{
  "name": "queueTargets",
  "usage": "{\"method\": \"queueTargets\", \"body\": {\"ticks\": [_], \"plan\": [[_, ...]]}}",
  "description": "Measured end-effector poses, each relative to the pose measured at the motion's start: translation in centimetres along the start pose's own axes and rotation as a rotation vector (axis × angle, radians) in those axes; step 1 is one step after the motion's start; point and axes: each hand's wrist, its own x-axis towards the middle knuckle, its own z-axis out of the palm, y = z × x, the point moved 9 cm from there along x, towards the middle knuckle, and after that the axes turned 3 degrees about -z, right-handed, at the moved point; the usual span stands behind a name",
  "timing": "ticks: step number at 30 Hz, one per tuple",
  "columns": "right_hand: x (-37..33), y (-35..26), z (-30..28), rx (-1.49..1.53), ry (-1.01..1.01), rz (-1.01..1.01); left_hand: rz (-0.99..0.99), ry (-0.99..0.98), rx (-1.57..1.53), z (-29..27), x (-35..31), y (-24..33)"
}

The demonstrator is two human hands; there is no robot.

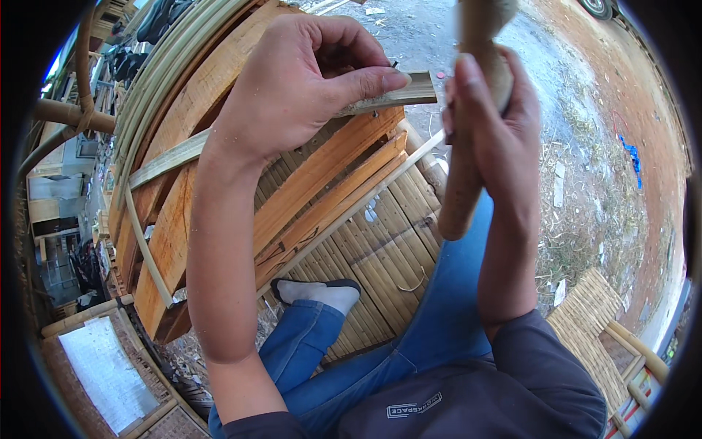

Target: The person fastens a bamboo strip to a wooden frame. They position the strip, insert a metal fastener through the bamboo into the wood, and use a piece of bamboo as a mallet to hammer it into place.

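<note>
My left hand (pixel 292 91) is closed in a pinch over a split bamboo strip (pixel 417 89). Between thumb and forefinger shows the dark tip of a small nail-like piece (pixel 395 65); the rest is hidden by the fingers. Under the strip, long orange-brown wooden boards (pixel 329 183) lie at a slant. A small metal point (pixel 376 113) shows at the strip's lower edge. My right hand (pixel 501 128) is wrapped round the thick handle of a wooden tool (pixel 461 197), raised beside the strip's end. The tool's upper part is blurred and cut off by the frame's edge.
Several thin bamboo strips (pixel 157 95) curve along the boards at the left. My legs (pixel 431 307) rest over a bamboo slat platform (pixel 387 241). A woven bamboo panel (pixel 581 314) lies at the lower right. Dirt ground (pixel 621 95) with scraps and a blue piece (pixel 632 161) spreads at the right.
</note>
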Motion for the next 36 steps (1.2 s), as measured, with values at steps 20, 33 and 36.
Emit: {"method": "queueTargets", "body": {"ticks": [20,33,36], "plan": [[-7.2,-4.1,-7.7,-0.366,-0.210,0.263,0.039,0.011,0.033,-0.3,0.5,-0.8],[-8.7,-4.8,-9.4,-0.403,-0.161,0.186,0.142,-0.031,0.042,-0.5,-0.3,2.3],[-8.5,-4.5,-9.8,-0.394,-0.174,0.212,0.114,0.066,0.139,1.2,-0.3,0.3]]}}
